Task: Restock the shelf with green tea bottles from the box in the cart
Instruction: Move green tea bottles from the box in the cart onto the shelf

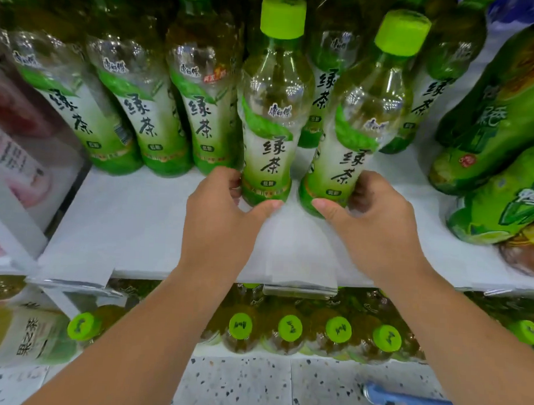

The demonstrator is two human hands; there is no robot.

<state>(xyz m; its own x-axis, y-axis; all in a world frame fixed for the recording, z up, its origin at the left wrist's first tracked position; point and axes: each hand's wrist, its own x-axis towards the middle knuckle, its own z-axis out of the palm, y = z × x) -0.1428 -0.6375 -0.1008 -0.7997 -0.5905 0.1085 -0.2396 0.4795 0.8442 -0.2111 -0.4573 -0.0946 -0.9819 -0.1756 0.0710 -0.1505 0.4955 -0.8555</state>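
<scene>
Floor: speckled terrazzo (247,386) at the bottom of the view, with a blue bar (410,399) lying across its right corner.
Lower shelf: a row of green-capped bottles (289,328) seen from above, just under the white shelf's front edge.
Shelf: white shelf (123,221), bare towards its front left.
Left grip: the left grip (219,219) clasps the base of the left green tea bottle (269,135), thumb across the front, fingers round its left side.
Right grip: the right grip (377,224) clasps the base of the right green tea bottle (357,145) the same way, mirrored.
Held bottles: side by side at mid-shelf; the left one upright, the right one leaning its cap to the right.
Back row: green tea bottles (144,116) lined up behind and to the left of the held pair.
Far right: larger green bottles (498,119) lean inward.
</scene>
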